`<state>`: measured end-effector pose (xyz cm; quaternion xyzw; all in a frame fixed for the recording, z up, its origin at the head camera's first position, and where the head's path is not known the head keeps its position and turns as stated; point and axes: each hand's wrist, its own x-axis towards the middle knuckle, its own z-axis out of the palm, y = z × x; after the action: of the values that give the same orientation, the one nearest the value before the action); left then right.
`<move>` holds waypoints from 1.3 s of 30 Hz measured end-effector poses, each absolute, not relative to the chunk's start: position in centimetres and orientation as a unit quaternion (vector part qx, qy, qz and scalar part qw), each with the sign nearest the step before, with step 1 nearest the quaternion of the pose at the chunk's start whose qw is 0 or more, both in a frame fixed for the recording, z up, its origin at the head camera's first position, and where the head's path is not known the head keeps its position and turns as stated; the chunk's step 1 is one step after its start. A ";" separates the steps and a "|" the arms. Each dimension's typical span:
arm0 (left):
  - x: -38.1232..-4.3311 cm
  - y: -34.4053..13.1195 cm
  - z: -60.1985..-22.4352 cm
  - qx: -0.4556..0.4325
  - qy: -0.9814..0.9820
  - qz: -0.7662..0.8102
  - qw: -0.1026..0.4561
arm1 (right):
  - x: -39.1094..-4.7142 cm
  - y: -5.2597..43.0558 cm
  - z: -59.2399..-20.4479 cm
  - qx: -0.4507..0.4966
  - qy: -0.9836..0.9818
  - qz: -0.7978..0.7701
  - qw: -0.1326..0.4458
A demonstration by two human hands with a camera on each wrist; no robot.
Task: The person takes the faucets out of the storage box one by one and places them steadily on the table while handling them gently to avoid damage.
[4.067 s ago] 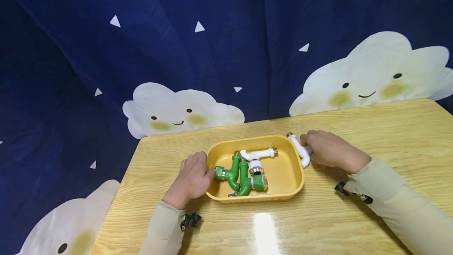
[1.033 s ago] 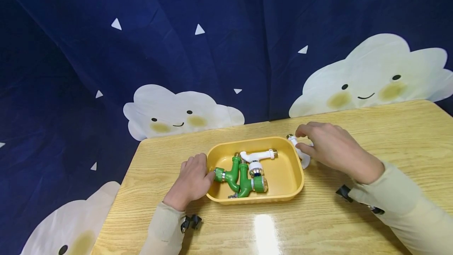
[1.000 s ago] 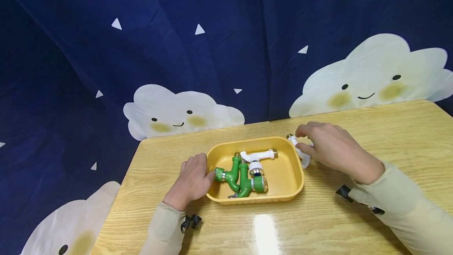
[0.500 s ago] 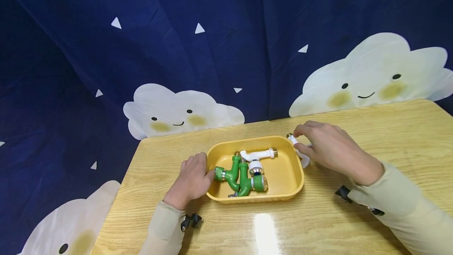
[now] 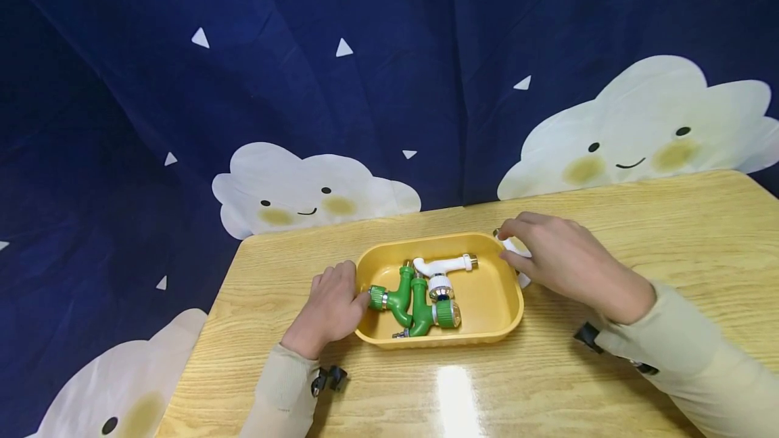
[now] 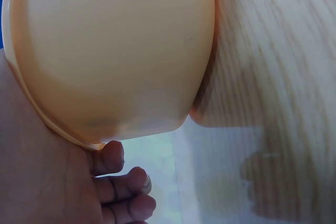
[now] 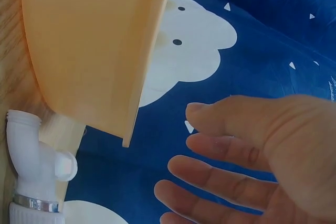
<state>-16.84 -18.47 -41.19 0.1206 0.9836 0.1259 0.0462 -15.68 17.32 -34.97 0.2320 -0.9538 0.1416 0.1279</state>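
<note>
My left hand (image 5: 329,305) grips the left rim of a yellow plastic tray (image 5: 514,289), thumb over the edge and fingers outside. Inside the tray lie two green faucets (image 5: 402,294) with ribbed green knobs, and a white faucet (image 5: 447,265) beside them. Another white faucet (image 7: 32,153) lies on the table against the tray's right side. My right hand (image 5: 556,259) hovers over this outer faucet with fingers spread and thumb apart. In the right wrist view a gap shows between fingers and faucet. From the head, the hand hides much of it.
The wooden table (image 5: 645,242) extends to the right and in front of the tray. Behind it hangs a dark blue curtain (image 5: 377,86) with printed clouds and white triangles. A bright reflection (image 5: 455,397) lies on the near tabletop.
My right hand first lay low at the outer white faucet's right side. It then rose above the faucet and shifted slightly left toward the tray. Left hand and tray stay put.
</note>
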 end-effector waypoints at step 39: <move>-16.8 -18.5 -41.0 0.120 0.984 0.123 0.049 | -14.3 15.1 -36.2 0.282 -0.939 0.139 0.138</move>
<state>-16.77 -18.49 -40.96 0.1204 0.9839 0.1226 0.0490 -14.34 15.06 -36.18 0.2819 -0.9393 0.1391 0.1375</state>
